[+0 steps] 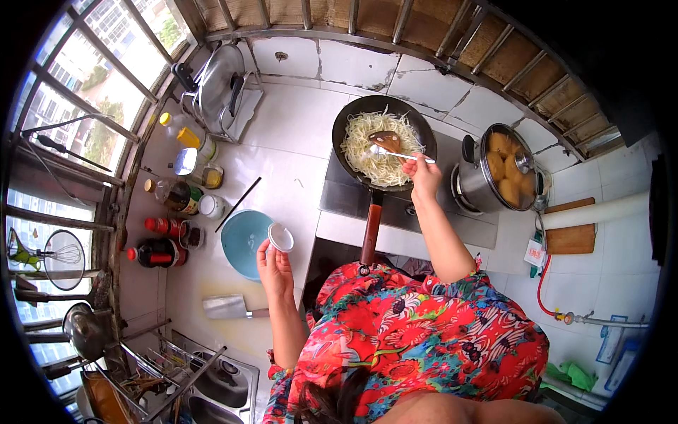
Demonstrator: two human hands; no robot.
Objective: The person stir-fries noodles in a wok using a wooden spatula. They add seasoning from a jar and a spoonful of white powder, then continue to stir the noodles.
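Note:
My right hand (424, 177) grips a small white spoon (408, 156) over the frying pan (339, 164). White granules show at the spoon's tip. Pale bean sprouts (371, 169) fill the pan, and a brown slotted spatula (389, 140) rests on them. The pan's reddish-brown handle (372, 228) points toward my body. Out to the left, my left hand (276, 270) pinches a round white lid (280, 237) at its edge, above the rim of a blue bowl (241, 244). A small white-lidded jar (212, 206) stands beyond that bowl.
A lidded steel pot (479, 183) holding yellowish-brown rounded food sits right of the pan on the stove (344, 185). A cleaver (225, 306) lies on the counter at left, near the sink (222, 387). Several bottles (164, 252) line the window side. A dark stick (238, 204) leans by the bowl.

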